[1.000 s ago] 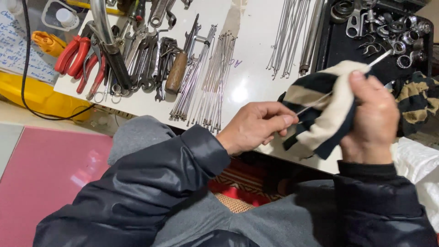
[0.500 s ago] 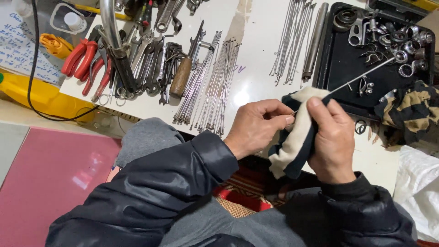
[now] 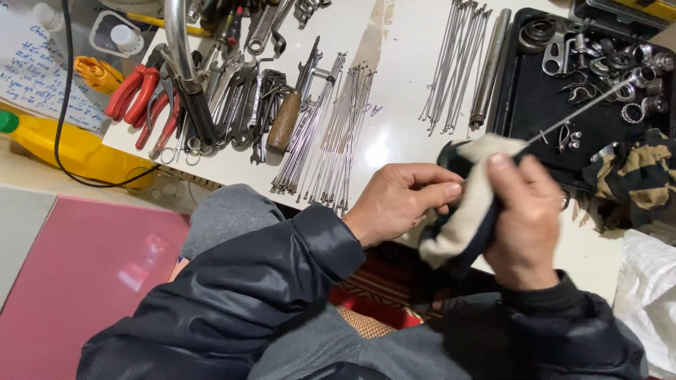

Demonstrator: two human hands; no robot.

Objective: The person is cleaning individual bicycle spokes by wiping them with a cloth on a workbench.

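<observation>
A yellow bottle (image 3: 67, 148) is lying at the far left of the white table (image 3: 405, 134), with a black cable (image 3: 67, 105) trailing across it. Just right of the bottle, red-handled pliers (image 3: 137, 95) are resting on the table beside a heap of wrenches (image 3: 239, 98) and a wooden-handled tool (image 3: 283, 121). Right of that heap, a bundle of thin metal spokes (image 3: 331, 134) is lying fanned out on the table, its near ends reaching toward the table's front edge.

Below that edge, the left hand (image 3: 398, 204) is closing its fingertips in a narrow pinch against the near end of a cloth (image 3: 468, 204), cream on one face and dark on the other. Whether the spoke's near end is inside that pinch cannot be told. The right hand (image 3: 524, 218) is wrapping around the cloth and gripping it, thumb pressing on top. A single spoke (image 3: 581, 109) is sticking out of the cloth, slanting up and right over the black tray (image 3: 517, 105) at the table's right side.

Behind the hands, more spokes (image 3: 454, 70) and a metal tube (image 3: 489, 67) are lying on the table just left of the tray. Small rings and metal fittings (image 3: 620, 67) are sitting in the tray, and a striped rag (image 3: 637, 176) is lying at its right corner.
</observation>
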